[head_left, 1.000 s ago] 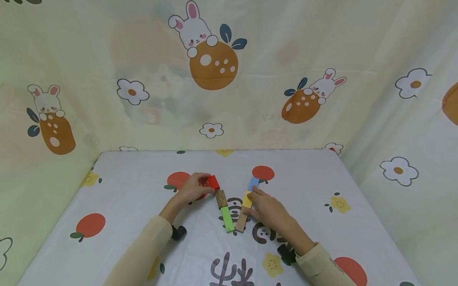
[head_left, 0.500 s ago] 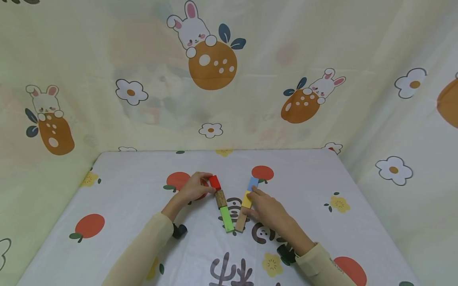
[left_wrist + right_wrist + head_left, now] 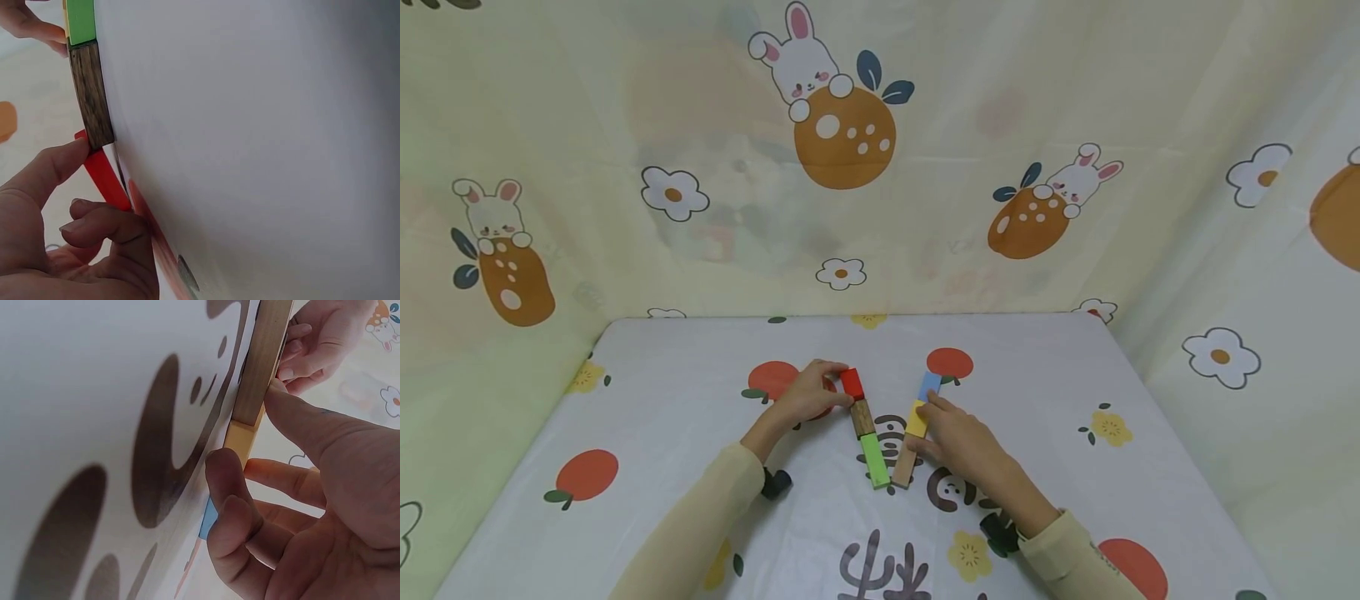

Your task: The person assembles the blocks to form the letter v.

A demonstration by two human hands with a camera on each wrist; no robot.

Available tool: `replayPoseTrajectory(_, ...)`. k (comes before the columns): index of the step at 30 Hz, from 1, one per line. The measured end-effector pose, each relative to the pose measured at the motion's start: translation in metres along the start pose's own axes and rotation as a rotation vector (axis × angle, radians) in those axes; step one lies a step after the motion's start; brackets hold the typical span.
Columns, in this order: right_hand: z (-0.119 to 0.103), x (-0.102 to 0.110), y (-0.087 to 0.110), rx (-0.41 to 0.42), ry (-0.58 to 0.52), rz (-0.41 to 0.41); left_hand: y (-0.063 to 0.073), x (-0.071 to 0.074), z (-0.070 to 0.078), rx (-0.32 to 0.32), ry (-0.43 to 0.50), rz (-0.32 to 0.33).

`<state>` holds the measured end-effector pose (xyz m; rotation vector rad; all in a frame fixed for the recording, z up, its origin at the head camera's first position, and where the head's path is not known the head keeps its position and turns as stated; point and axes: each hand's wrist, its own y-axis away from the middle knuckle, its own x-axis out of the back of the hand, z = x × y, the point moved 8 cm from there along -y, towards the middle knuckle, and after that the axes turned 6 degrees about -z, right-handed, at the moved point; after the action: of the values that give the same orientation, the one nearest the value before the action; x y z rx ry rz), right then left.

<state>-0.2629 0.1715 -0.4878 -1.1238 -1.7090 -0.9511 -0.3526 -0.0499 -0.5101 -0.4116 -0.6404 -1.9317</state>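
Observation:
Two slanting rows of blocks lie on the table and converge towards me in the head view. The left row has a red block [image 3: 852, 384] at its far end, a dark wood-grain block [image 3: 862, 418] in the middle and a green block [image 3: 875, 460] nearest. My left hand [image 3: 805, 396] holds the red block with thumb and fingers. The right row runs from a blue block [image 3: 929, 384] through a yellow block [image 3: 917, 421] to a tan block [image 3: 905, 464]. My right hand [image 3: 964, 437] rests along this row, its thumb on the tan block and fingers touching the yellow one.
A white cloth [image 3: 700, 542] printed with fruit, flowers and brown figures covers the table. Behind it hangs a rabbit-print curtain [image 3: 925, 225]. Each wrist wears a small black device, one at the left wrist [image 3: 777, 483] and another at the right wrist [image 3: 1000, 532].
The left hand has shifted the red block slightly to the right, into line with the dark wood-grain block. The right hand and its row stay in place.

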Motion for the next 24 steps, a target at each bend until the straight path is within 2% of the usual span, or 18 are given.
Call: replayPoseTrajectory(24,-0.0009,-0.0001,-0.0001,-0.024,-0.002,-0.01,-0.0008,-0.0016,-0.0002,0.004,0.02,-0.019)
